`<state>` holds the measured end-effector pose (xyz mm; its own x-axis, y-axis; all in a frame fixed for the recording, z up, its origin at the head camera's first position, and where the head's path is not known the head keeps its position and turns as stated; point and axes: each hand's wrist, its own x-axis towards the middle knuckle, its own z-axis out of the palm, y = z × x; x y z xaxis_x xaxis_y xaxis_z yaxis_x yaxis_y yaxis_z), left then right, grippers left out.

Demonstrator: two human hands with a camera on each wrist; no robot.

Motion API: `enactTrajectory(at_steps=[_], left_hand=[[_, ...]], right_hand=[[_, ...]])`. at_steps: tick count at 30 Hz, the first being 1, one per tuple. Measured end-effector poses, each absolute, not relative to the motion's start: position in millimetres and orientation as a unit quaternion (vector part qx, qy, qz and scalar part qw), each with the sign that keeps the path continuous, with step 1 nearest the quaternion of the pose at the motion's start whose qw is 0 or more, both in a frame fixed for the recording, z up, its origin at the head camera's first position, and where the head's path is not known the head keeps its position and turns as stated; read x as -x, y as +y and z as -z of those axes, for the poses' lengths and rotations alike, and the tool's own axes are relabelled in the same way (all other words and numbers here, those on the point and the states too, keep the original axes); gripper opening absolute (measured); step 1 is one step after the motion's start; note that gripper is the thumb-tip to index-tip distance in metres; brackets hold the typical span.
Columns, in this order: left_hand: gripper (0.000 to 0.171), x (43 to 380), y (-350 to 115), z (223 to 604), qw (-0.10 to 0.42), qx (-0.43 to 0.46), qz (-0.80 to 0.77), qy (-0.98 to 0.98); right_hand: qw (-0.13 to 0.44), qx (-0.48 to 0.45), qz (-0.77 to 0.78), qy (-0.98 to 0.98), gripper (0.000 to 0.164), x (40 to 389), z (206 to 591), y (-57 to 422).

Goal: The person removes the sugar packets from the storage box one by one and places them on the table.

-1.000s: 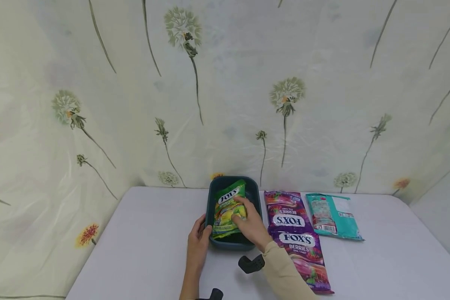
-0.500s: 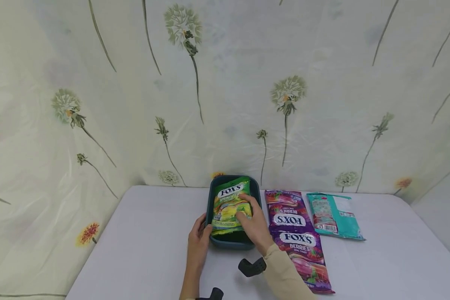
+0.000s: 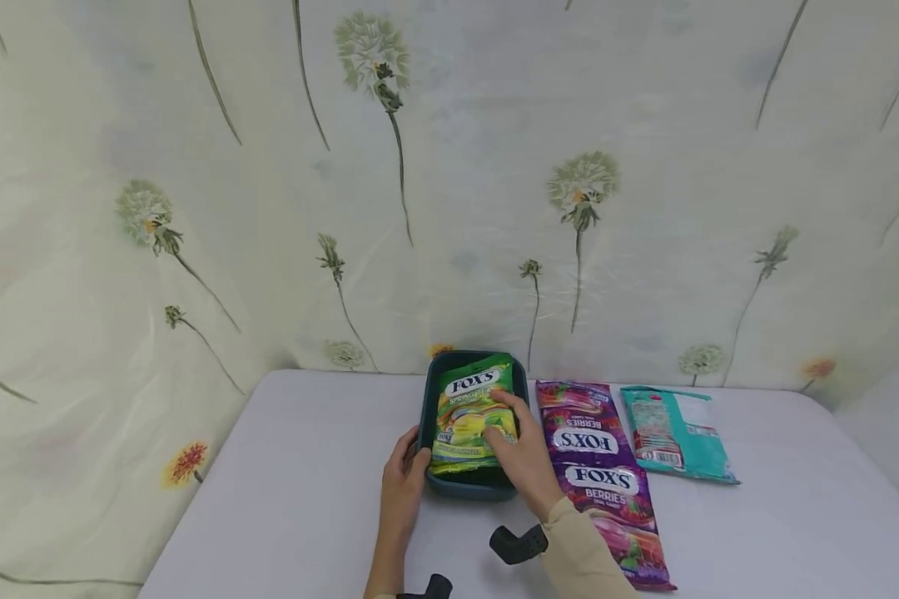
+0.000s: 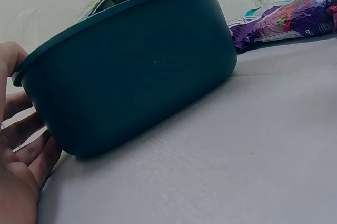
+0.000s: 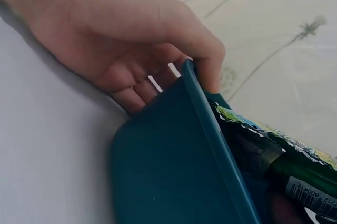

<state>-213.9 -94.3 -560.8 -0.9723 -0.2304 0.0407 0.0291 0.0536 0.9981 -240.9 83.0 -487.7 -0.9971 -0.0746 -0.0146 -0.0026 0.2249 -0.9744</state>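
A green and yellow Fox's candy bag [image 3: 457, 420] lies face up in the dark teal plastic bin [image 3: 468, 492]. My right hand [image 3: 528, 462] holds this bag by its right side, thumb on the printed face. The right wrist view shows the bag's barcoded back [image 5: 310, 192] against the bin's inner side. At the bin's near left corner, my left hand [image 3: 403, 478] grips the wall. In the left wrist view its fingers [image 4: 31, 147] lie against the outer wall, and in the right wrist view its thumb [image 5: 213, 71] hooks over the rim.
Right of the bin, two purple Fox's Berries candy bags [image 3: 586, 441] lie end to end. A teal bag [image 3: 682, 434] lies back-side up farther right. A flowered sheet [image 3: 449, 191] hangs behind the white table [image 3: 300, 482].
The green candy bag has turned flatter and shifted slightly right in the bin, with my right hand moving along. The left hand keeps its grip on the bin.
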Motion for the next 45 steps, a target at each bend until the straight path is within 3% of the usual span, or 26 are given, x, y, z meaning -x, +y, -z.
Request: enactTrajectory(at_steps=[10,16,27,37,45], left_hand=[[0.042,213,-91,560,0.091,-0.072,0.685,-0.719],[0.042,204,-91,537,0.084,-0.080,0.678,-0.726],[0.043,212,-93,559,0.099,-0.079,0.671,-0.731],[0.042,200,-90,531,0.089,-0.073,0.668,-0.735],[0.041,211,-92,556,0.095,-0.080,0.674,-0.728]], right_hand=[[0.023,0.017,0.610,0.792,0.049,234,486,96],[0.023,0.011,0.611,0.791,0.048,231,486,103],[0.021,0.006,0.614,0.789,0.049,230,488,115],[0.017,-0.005,0.615,0.789,0.050,226,490,129],[0.018,-0.013,0.614,0.789,0.050,222,490,139]])
